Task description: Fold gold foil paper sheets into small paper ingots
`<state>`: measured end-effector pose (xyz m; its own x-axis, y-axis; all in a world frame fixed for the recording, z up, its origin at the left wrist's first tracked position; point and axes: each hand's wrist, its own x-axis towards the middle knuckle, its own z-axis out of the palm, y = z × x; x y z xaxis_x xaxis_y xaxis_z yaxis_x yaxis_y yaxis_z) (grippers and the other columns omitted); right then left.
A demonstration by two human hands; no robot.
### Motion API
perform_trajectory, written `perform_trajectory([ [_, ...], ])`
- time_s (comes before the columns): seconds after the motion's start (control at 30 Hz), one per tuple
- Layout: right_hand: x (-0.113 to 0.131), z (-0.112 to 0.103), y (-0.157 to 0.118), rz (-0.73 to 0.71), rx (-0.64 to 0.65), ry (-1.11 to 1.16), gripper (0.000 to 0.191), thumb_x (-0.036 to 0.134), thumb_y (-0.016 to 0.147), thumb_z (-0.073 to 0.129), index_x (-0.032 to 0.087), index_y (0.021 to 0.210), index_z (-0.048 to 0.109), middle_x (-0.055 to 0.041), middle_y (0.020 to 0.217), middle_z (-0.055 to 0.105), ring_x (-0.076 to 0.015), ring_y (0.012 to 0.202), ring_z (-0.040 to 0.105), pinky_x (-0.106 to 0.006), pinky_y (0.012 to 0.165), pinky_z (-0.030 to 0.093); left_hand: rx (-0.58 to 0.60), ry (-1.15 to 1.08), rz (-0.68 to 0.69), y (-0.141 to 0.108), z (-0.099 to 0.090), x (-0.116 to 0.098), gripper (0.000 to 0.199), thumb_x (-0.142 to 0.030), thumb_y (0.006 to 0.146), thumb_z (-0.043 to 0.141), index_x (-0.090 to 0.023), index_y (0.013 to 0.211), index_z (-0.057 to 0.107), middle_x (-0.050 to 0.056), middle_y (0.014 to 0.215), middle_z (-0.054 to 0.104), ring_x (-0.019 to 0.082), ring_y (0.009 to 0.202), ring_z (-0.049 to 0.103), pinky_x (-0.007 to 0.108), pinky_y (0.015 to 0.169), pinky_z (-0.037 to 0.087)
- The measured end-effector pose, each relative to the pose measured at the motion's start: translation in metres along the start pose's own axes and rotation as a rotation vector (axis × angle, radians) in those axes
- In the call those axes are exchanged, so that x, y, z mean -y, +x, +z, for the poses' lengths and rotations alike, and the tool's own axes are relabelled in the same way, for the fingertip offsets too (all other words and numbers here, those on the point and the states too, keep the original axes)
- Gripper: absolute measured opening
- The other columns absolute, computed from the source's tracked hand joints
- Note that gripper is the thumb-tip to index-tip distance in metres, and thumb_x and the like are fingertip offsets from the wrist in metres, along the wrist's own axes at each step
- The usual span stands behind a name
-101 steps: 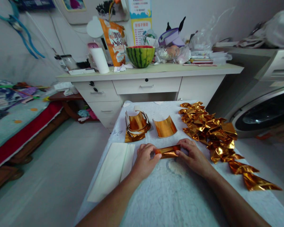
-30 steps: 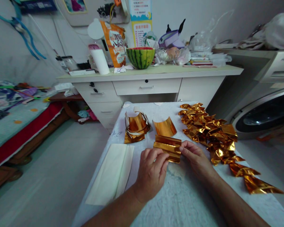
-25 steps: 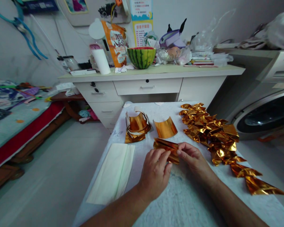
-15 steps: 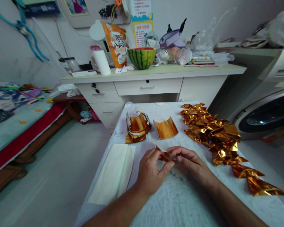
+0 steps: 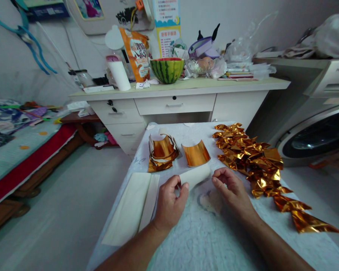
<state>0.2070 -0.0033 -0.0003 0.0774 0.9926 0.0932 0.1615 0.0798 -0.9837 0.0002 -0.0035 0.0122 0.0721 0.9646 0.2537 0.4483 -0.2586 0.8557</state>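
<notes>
Between thumb and fingers, my left hand [image 5: 173,201] pinches the left end of a curved strip of paper [image 5: 196,176], its pale side facing me. Just off the strip's right end is my right hand [image 5: 233,188], fingers curled and thumb apart from them, with nothing visible in it. Beyond the strip stands a curved piece of gold foil paper [image 5: 197,153]. To its left sits a pile of bent gold paper pieces [image 5: 161,150] with pale backs. Flat pale paper sheets [image 5: 127,209] lie left of my left hand.
Folded, crinkled gold foil pieces [image 5: 250,158] spread along the right side of the cloth-covered table [image 5: 186,237]. A white desk [image 5: 176,103] with a watermelon-patterned bowl [image 5: 167,71] stands behind. At right is a washing machine [image 5: 313,113]; a bed [image 5: 25,150] is at left.
The gold paper piece between my hands has turned and opened out, now showing its pale side. My right hand has come away from it, slightly to the right.
</notes>
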Motion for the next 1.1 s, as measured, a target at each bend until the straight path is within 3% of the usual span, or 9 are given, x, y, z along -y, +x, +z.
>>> perform_trajectory([
  [0.07,-0.003,-0.002,0.002,-0.007,-0.007,-0.001,0.03,0.045,0.081,0.068,0.024,0.099,0.058,-0.0021,0.092,0.06,-0.0184,0.081,0.053,-0.028,0.069,0.043,0.024,-0.078,-0.03,0.0,0.0,0.003,0.022,-0.033,0.089,0.051,-0.019,0.072,0.051,-0.003,0.066,0.05,0.013,0.066,0.049,0.023,0.063,0.038],
  [0.13,-0.002,-0.003,0.003,0.024,0.089,0.069,0.031,0.047,0.082,0.067,0.024,0.1,0.058,-0.0033,0.096,0.061,-0.019,0.084,0.055,-0.028,0.071,0.044,0.049,-0.208,-0.081,0.001,0.002,0.007,0.022,-0.036,0.09,0.052,-0.019,0.077,0.053,-0.001,0.071,0.056,0.014,0.07,0.052,0.024,0.066,0.041],
  [0.2,0.0,-0.002,0.001,0.095,0.168,0.146,0.03,0.051,0.085,0.062,0.022,0.089,0.059,-0.0016,0.083,0.06,-0.0162,0.072,0.054,-0.026,0.062,0.043,0.081,-0.349,-0.135,0.003,0.005,0.011,0.021,-0.039,0.089,0.054,-0.018,0.083,0.055,0.001,0.077,0.061,0.016,0.074,0.056,0.024,0.07,0.044],
  [0.33,0.002,0.003,-0.002,0.183,0.174,0.173,0.038,0.056,0.083,0.063,0.02,0.075,0.053,0.003,0.063,0.049,-0.0108,0.055,0.042,-0.023,0.048,0.032,0.092,-0.443,-0.217,0.006,0.01,0.018,0.031,-0.039,0.086,0.058,-0.019,0.108,0.051,-0.002,0.072,0.06,0.014,0.067,0.056,0.023,0.064,0.043],
  [0.47,-0.001,0.008,-0.001,0.127,0.152,0.162,0.036,0.052,0.079,0.067,0.022,0.078,0.048,0.003,0.068,0.051,-0.0117,0.058,0.045,-0.023,0.05,0.035,0.05,-0.236,-0.242,0.008,0.012,0.019,0.045,-0.03,0.085,0.056,-0.021,0.126,0.039,-0.009,0.06,0.047,0.011,0.054,0.047,0.02,0.054,0.034],
  [0.63,-0.009,0.012,-0.002,0.072,0.106,-0.001,0.023,0.036,0.083,0.063,0.026,0.089,0.044,0.005,0.067,0.052,-0.0131,0.058,0.048,-0.024,0.051,0.035,0.037,0.047,-0.163,0.008,0.012,0.017,0.051,-0.022,0.083,0.053,-0.021,0.131,0.037,-0.009,0.063,0.045,0.013,0.056,0.05,0.023,0.058,0.036],
  [0.9,-0.015,0.016,-0.001,0.021,0.044,-0.469,0.02,0.024,0.078,0.057,0.026,0.091,0.042,0.0058,0.062,0.054,-0.0165,0.053,0.051,-0.027,0.053,0.032,0.144,0.496,0.013,0.006,0.012,0.026,0.034,-0.019,0.083,0.053,-0.021,0.116,0.053,-0.001,0.069,0.057,0.021,0.07,0.059,0.031,0.068,0.043],
  [1.1,-0.013,0.018,-0.001,0.042,0.081,-0.715,0.02,0.022,0.078,0.055,0.025,0.092,0.042,0.0019,0.067,0.059,-0.0192,0.058,0.056,-0.028,0.055,0.031,0.169,0.61,0.136,0.005,0.01,0.018,0.023,-0.014,0.079,0.058,-0.02,0.102,0.062,0.008,0.097,0.061,0.027,0.095,0.055,0.042,0.084,0.044],
])
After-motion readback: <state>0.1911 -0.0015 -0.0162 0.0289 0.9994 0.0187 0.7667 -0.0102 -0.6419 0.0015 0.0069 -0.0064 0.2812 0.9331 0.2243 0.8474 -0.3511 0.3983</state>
